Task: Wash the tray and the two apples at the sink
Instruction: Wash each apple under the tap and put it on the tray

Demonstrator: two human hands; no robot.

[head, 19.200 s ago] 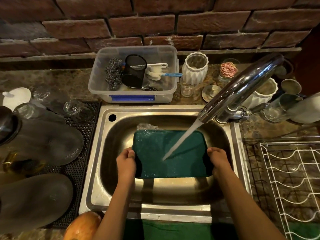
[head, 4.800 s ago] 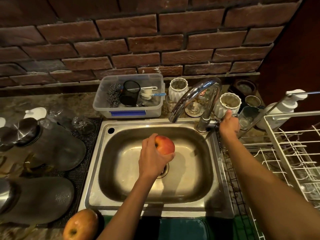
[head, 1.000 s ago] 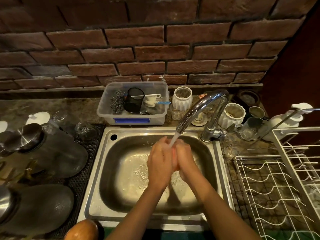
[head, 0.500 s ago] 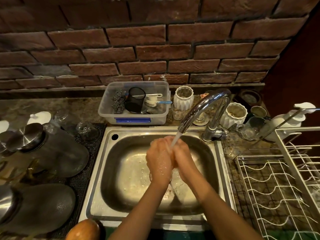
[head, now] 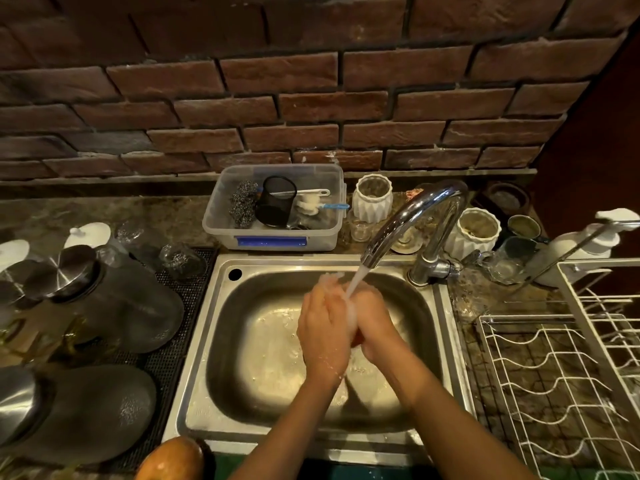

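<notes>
Over the steel sink (head: 221,341), my left hand (head: 323,327) and my right hand (head: 375,323) press together around a red apple (head: 356,338). Only a sliver of it shows between the palms. Water from the tap (head: 405,220) runs onto my fingers and the apple. A second, orange-yellow apple (head: 171,460) sits wet on the counter at the sink's front left corner. A strip of the green tray (head: 346,472) shows at the bottom edge, below the sink's front rim, partly behind my forearms.
A clear plastic tub (head: 277,216) with scourers and brushes stands behind the sink. Glass jars (head: 114,299) lie on a black mat to the left. A white wire dish rack (head: 561,375) fills the right side, with cups and a soap dispenser (head: 581,244) behind it.
Both hands keep rubbing the apple under the running water, shifting slightly against each other. The view has moved a little.
</notes>
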